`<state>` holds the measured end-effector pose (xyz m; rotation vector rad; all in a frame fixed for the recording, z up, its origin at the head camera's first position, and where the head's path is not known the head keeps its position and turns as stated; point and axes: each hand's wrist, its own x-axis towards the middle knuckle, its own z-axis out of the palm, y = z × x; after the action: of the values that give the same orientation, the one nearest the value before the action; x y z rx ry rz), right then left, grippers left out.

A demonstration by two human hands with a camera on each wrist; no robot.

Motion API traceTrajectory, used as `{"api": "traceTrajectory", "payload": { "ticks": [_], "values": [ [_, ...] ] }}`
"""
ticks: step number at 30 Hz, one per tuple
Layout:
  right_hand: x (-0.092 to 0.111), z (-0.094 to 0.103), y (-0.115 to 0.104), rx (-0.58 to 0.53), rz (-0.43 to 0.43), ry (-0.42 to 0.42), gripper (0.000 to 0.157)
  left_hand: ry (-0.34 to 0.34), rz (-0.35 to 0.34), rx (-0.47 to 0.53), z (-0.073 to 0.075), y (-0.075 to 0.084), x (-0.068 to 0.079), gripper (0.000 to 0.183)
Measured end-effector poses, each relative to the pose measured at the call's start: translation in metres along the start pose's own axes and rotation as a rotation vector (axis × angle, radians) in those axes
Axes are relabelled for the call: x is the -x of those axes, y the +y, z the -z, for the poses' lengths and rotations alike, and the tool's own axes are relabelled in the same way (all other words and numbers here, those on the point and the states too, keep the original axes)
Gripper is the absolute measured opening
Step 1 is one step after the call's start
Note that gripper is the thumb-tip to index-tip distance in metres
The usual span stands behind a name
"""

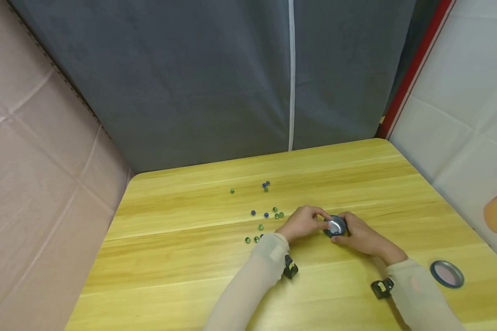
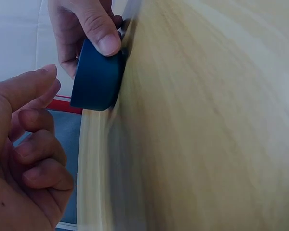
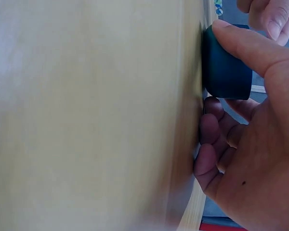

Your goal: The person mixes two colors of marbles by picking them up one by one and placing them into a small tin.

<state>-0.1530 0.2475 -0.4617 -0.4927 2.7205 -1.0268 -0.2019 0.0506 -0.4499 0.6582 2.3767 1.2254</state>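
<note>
A small round tin (image 1: 336, 226), dark blue outside and silver inside, stands upright on the table with its mouth uncovered. My right hand (image 1: 362, 235) grips its side, thumb on the near side and fingers behind. In the right wrist view the thumb presses along the blue tin wall (image 3: 227, 67), the lower fingers curled near the tabletop. My left hand (image 1: 304, 223) is over the tin's left rim, thumb and index finger reaching to its mouth. Nothing shows between them. Its other fingers (image 2: 43, 147) are loosely curled in the left wrist view.
Green and blue glass marbles lie scattered left of the hands, several (image 1: 277, 215) close by the left wrist and a few (image 1: 266, 185) farther back. A round blue-rimmed lid (image 1: 447, 274) lies at the right. Grey curtain (image 1: 215, 92) hangs beyond the wooden table (image 1: 170, 276).
</note>
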Motion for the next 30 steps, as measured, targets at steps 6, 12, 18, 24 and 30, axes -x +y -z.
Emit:
{"api": "traceTrajectory", "payload": {
  "ticks": [6, 12, 18, 24, 30],
  "values": [
    [0.0, 0.001, -0.002, 0.006, -0.007, 0.014, 0.064, 0.013, -0.004, 0.012, 0.007, -0.002, 0.003, 0.016],
    [0.0, 0.0, 0.0, 0.014, -0.001, 0.032, 0.064, 0.038, 0.003, -0.004, 0.018, -0.003, 0.009, 0.015],
    [-0.001, 0.0, 0.005, 0.024, 0.012, 0.042, 0.064, 0.045, 0.006, -0.005, 0.029, -0.005, 0.016, 0.018],
    [0.001, -0.002, 0.005, 0.029, 0.019, 0.06, 0.062, 0.047, 0.002, -0.016, 0.04, -0.012, 0.024, 0.015],
    [0.003, -0.001, 0.006, 0.015, 0.008, 0.045, 0.063, 0.083, 0.014, -0.01, 0.051, -0.02, 0.032, 0.015]
  ]
}}
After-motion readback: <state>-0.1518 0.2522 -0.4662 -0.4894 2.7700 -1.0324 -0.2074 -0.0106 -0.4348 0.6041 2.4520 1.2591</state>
